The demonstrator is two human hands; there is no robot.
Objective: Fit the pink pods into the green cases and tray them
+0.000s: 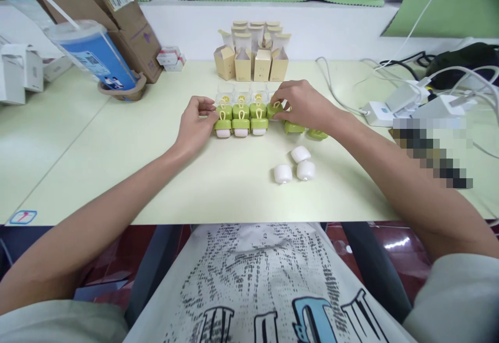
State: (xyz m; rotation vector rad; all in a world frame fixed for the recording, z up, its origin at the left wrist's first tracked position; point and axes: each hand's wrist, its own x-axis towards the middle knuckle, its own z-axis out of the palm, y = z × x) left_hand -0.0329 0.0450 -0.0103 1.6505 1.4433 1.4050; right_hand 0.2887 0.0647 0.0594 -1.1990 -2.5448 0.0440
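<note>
Small green looped cases (240,123) stand in rows on the table, the front ones with white lower parts. My left hand (197,122) is at the left end of these rows, its curled fingertips and thumb resting against the side, gripping nothing. At the right end of the back row, my right hand (302,103) pinches a green looped case (275,109) between thumb and fingers. Two green caps, one a green cap (294,127) and the other a flatter green cap (317,134), lie below my right wrist. Nearer me lie three loose white rounded pieces (306,170).
Behind the rows are clear plastic boxes (241,96) with yellow marks, then several open beige cartons (243,65) by the wall. A blue cup (97,57) and a brown cardboard box (136,41) stand left. White chargers (380,113) and cables crowd the right.
</note>
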